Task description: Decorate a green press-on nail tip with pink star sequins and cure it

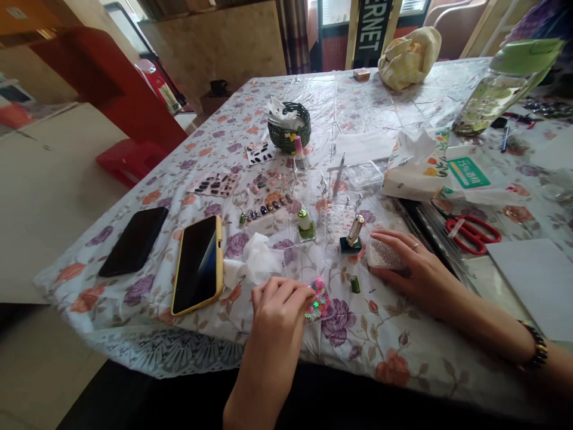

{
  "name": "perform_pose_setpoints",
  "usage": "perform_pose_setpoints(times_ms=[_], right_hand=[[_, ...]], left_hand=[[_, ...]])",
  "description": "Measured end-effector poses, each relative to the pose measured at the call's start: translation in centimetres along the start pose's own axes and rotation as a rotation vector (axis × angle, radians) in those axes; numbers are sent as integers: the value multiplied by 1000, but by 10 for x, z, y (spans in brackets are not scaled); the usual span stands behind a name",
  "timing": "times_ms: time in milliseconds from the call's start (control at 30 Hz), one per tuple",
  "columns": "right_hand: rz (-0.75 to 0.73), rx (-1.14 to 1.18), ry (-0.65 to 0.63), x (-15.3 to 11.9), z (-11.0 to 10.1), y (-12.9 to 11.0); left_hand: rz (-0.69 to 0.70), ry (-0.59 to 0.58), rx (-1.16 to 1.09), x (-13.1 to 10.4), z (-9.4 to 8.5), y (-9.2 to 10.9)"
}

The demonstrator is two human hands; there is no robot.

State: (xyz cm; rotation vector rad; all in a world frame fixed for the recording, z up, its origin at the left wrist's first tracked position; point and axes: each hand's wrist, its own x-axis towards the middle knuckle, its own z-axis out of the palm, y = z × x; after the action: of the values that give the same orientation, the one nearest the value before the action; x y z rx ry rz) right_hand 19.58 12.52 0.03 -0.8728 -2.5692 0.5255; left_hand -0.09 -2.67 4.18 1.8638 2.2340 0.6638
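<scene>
My left hand (282,301) is closed at the left edge of a small clear box of pink and green glitter pieces (319,300), near the table's front edge. To the right, my right hand (405,260) has its fingers wrapped round a clear box of small pale beads (381,253) on the cloth. A green nail piece (355,283) lies between the hands. Behind it stand a dark green bottle with a silver cap (351,236) and a light green polish bottle (306,226). A row of decorated nails (264,209) lies farther back. White tissue (259,258) is beside my left hand.
A yellow-cased phone (197,266) and a black phone (134,242) lie at left. Farther back are a woven basket (290,127) and a tissue pack (416,164). Red-handled scissors (474,233), a white sheet (537,280) and a tilted bottle (492,89) are at right.
</scene>
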Motion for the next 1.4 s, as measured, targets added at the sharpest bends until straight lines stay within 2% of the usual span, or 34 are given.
perform_pose_setpoints(times_ms=[367, 667, 1000, 1133, 1333, 1400], right_hand=[[16, 15, 0, -1, 1, 1], [25, 10, -17, -1, 0, 0], [44, 56, 4, 0, -1, 0], [115, 9, 79, 1, -6, 4], [238, -75, 334, 10, -28, 15], [240, -89, 330, 13, -36, 22]], left_hand=[[-33, 65, -56, 0, 3, -2], [-163, 14, -183, -3, 3, -2], [-34, 54, -124, 0, 5, -5], [3, 71, -96, 0, 7, -5], [2, 86, -65, -1, 9, -3], [2, 55, -66, -2, 9, -4]])
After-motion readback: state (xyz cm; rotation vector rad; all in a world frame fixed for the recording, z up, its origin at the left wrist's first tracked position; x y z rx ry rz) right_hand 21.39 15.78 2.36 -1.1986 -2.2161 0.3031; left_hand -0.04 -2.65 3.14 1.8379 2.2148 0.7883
